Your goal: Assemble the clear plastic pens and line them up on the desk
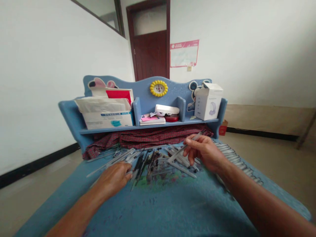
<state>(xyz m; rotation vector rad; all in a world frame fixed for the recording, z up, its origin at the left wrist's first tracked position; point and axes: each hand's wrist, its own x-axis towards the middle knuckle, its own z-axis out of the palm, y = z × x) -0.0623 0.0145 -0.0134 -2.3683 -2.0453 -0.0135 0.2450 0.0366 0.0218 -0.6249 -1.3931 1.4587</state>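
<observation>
My right hand (203, 152) is closed in a pinch on a grey pen (184, 148), held slanted above a loose heap of pens and pen parts (150, 161) on the blue desk (160, 210). My left hand (115, 177) rests on the desk at the heap's left edge, fingers curled onto some pens; what it grips, if anything, is hidden. A neat row of pens (237, 159) lies along the desk's right edge, beyond my right wrist.
A red checked cloth (148, 136) is bunched at the back of the desk under a blue shelf (148, 126). The shelf carries a mask box (108, 119), books, a red tin and a white box (208, 101). A brown door (150, 52) stands behind.
</observation>
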